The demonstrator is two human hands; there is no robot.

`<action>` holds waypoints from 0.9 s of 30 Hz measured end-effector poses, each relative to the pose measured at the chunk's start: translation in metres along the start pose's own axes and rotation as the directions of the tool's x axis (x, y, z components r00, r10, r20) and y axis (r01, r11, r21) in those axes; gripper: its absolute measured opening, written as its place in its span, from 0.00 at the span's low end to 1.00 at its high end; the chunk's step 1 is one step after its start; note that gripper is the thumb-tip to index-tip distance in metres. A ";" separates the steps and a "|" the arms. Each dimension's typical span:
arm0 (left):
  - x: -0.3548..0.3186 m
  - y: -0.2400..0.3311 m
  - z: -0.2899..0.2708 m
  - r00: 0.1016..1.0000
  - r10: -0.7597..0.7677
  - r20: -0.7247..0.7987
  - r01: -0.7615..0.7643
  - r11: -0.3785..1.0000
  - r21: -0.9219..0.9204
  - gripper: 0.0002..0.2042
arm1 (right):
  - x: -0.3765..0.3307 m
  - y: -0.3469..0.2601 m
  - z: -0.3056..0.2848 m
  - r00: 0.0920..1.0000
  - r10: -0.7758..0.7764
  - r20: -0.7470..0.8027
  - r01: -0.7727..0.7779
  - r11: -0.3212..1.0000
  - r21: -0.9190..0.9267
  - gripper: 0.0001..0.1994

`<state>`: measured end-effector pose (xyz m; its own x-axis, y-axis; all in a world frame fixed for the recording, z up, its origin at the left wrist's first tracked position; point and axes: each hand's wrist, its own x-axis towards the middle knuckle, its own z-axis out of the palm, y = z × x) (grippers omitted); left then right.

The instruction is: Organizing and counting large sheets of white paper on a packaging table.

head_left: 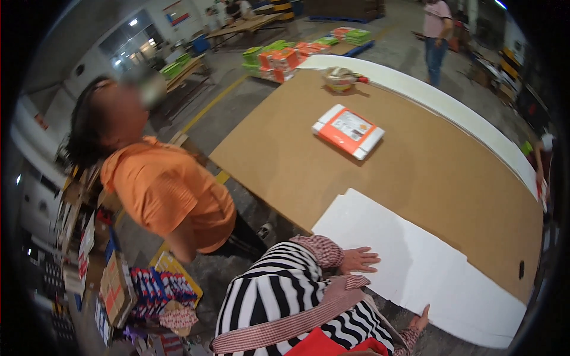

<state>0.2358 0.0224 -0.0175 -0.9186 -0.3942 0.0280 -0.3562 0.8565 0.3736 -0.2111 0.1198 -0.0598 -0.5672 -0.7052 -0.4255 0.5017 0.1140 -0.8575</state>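
A large white cardboard sheet [409,261] with a stepped, cut outline lies along the near edge of the brown-topped table [415,172]. My left hand [358,260] rests flat on its left part, fingers spread. My right hand [419,320] is at the sheet's near edge farther right, a thumb lying over the edge; its other fingers are mostly hidden beneath. Beyond the sheet sits a flat orange-and-white box [348,132] with a printed label. Checked cuffs cover both my wrists.
A bowl-like container [339,79] stands at the table's far end. To the left, close by, is a person in an orange top [169,184]. Another person [437,35] stands far right. Stacked orange and green packages [279,59] lie beyond the table; bundled goods [160,285] sit lower left.
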 end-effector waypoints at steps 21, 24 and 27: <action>-0.004 -0.014 0.002 0.995 0.098 -0.011 -0.098 0.995 0.004 0.46 | -0.006 0.008 -0.008 0.920 -0.378 -0.104 0.109 0.503 -0.857 0.25; -0.009 -0.014 0.006 0.997 0.075 -0.003 -0.075 0.997 0.005 0.46 | -0.030 -0.020 0.033 0.970 -0.164 -0.178 0.117 0.961 -0.250 0.27; -0.007 -0.015 0.007 0.996 0.088 -0.010 -0.087 0.996 0.013 0.47 | -0.013 -0.009 0.007 0.979 -0.092 -0.183 0.010 0.914 -0.406 0.26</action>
<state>0.2462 0.0148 -0.0297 -0.9444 -0.3211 0.0703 -0.2767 0.8921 0.3573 -0.2040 0.1232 -0.0446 -0.7212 -0.5724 -0.3903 0.1873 0.3814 -0.9053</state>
